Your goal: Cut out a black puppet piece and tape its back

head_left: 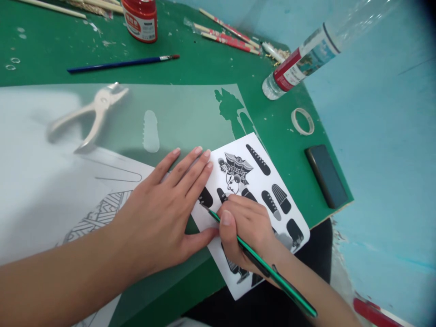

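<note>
The right grip [248, 222] clasps a green pen [290, 289] over the printed sheet [260, 182], left hand [161, 204] outspread.

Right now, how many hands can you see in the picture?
2: the left hand rests spread at the edge of the printed sheet; the right hand holds a green pen over it. No others show.

- We find the pen [259, 259] glossy, plastic-looking.
- We record the printed sheet [256, 184] as smooth paper.
- We note the bottle [295, 68]: clear, glossy plastic.
</note>
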A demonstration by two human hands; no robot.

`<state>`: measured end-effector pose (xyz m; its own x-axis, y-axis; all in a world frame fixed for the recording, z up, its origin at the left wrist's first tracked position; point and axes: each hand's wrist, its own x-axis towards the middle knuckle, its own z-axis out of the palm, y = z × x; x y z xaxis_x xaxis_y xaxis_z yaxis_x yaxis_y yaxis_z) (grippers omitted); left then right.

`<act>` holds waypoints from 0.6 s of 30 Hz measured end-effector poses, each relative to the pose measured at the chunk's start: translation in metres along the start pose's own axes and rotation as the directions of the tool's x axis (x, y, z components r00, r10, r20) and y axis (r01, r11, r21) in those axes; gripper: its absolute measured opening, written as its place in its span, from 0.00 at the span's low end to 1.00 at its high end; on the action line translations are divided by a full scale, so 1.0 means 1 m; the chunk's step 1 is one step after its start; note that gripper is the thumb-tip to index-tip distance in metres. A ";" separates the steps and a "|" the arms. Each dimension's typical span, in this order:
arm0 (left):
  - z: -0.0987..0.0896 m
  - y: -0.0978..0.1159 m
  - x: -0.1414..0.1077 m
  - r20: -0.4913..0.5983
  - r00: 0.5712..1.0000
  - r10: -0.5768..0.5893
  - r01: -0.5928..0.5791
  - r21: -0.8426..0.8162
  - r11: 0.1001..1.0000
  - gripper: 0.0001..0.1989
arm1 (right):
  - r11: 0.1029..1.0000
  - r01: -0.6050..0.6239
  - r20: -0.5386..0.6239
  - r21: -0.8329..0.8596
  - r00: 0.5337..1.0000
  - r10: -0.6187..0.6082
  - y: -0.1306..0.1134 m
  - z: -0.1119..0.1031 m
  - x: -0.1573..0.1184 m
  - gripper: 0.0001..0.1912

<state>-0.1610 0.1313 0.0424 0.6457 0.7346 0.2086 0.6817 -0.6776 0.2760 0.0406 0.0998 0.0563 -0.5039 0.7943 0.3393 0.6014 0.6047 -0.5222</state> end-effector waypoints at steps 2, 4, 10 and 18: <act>0.000 0.000 0.000 0.000 1.000 0.000 0.000 0.000 1.000 0.42 | 1.000 0.007 -0.007 -0.002 1.000 -0.007 0.001 0.000 0.001 0.16; 0.000 -0.001 0.000 -0.002 1.000 0.001 -0.001 0.000 1.000 0.42 | 1.000 0.016 -0.012 -0.004 1.000 -0.016 0.001 -0.001 0.002 0.16; -0.001 -0.001 -0.001 0.009 1.000 -0.002 0.002 -0.010 1.000 0.43 | 0.999 0.033 -0.013 -0.004 0.999 -0.034 0.001 0.000 0.002 0.16; 0.000 -0.001 0.000 0.018 1.000 0.000 0.000 -0.005 1.000 0.44 | 0.991 0.125 0.092 -0.037 0.988 -0.121 0.011 -0.011 0.012 0.17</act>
<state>-0.1612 0.1320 0.0427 0.6520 0.7337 0.1912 0.6799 -0.6774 0.2809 0.0480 0.1166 0.0634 -0.6277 0.7065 0.3269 0.5564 0.7009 -0.4463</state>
